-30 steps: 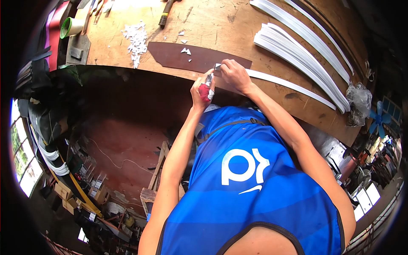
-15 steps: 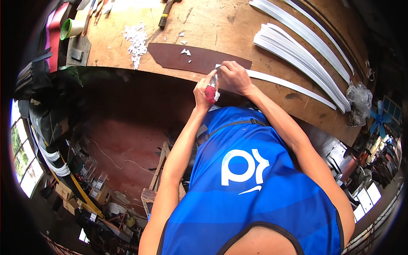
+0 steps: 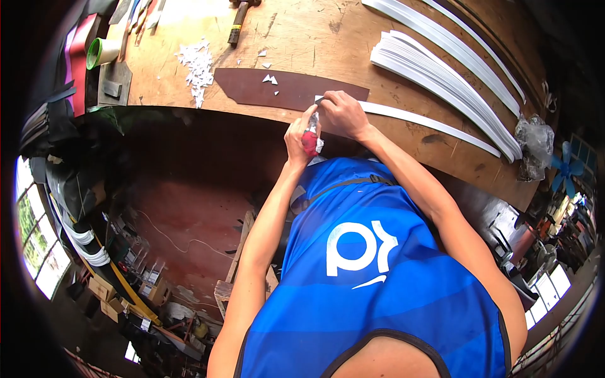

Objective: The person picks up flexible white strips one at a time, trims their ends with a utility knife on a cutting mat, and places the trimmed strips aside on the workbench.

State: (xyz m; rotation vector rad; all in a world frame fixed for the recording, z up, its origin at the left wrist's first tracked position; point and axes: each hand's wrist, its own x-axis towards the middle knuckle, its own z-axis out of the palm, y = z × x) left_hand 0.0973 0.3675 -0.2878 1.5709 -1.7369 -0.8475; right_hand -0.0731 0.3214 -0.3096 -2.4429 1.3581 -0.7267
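Observation:
My left hand (image 3: pixel 296 138) is closed around a small tool (image 3: pixel 309 143) with a red and white wrapped handle. A dark tip, perhaps a blade, reaches the end of a white strip (image 3: pixel 435 125). My right hand (image 3: pixel 344 114) pinches that strip near its left end and presses it down on a dark brown board (image 3: pixel 258 88) at the table's near edge. The strip runs from under my right fingers toward the right. Small white triangular offcuts (image 3: pixel 270 79) lie on the board. My fingers hide most of the tool's working end.
A pile of white scraps (image 3: pixel 198 72) lies left of the board. Stacked white strips (image 3: pixel 441 88) lie at the right, near a clear plastic bag (image 3: pixel 534 146). A hammer (image 3: pixel 237 24), a green-rimmed cup (image 3: pixel 101 53) and a dark block (image 3: pixel 113 88) sit farther back and left.
The view has shifted slightly, so the table items appear a little left. Both hands keep nearly the same grip and place at the strip's end.

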